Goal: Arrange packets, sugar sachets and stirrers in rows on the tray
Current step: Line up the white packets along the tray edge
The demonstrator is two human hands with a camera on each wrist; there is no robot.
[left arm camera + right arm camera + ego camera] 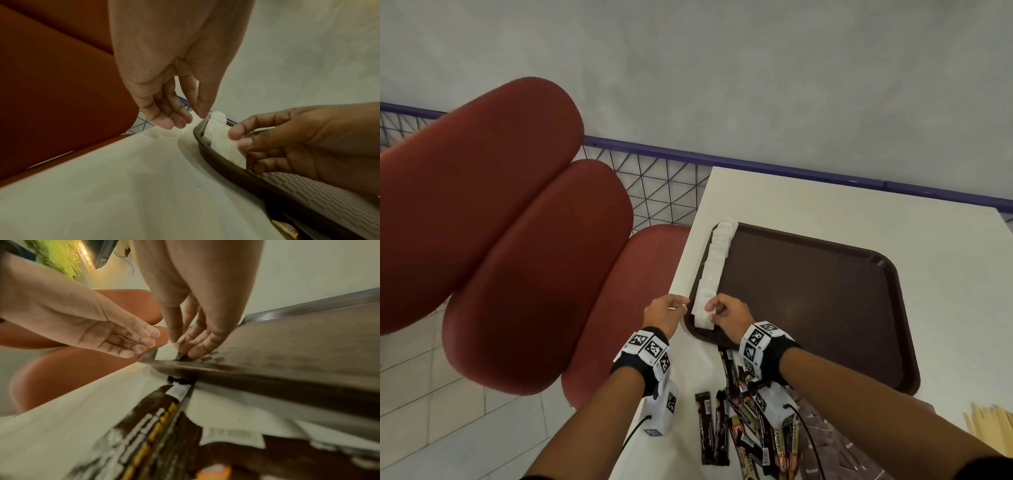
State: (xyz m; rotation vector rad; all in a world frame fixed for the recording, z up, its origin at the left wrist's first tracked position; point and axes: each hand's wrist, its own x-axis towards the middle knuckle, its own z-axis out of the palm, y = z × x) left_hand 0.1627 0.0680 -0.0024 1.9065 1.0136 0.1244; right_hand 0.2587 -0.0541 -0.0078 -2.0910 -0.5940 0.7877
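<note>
A brown tray (808, 308) lies on the white table (825, 198). White sugar sachets (714, 267) form one row along its left edge. My right hand (710, 311) pinches the nearest white sachet (218, 138) at the tray's near left corner, thumb and fingers curled on it (179, 345). My left hand (685, 306) hovers just outside that corner above the table edge, fingers relaxed and holding nothing (187, 121). Dark coffee stick packets (712, 428) lie heaped in front of the tray, brown sachets (825, 442) beside them, and wooden stirrers (993, 423) at the far right.
Red padded seats (517, 257) stand left of the table, close below my left hand. A purple wire railing (661, 178) runs behind the table. The table's left edge runs close to the tray rim (216, 154). The rest of the tray floor (287, 345) is bare.
</note>
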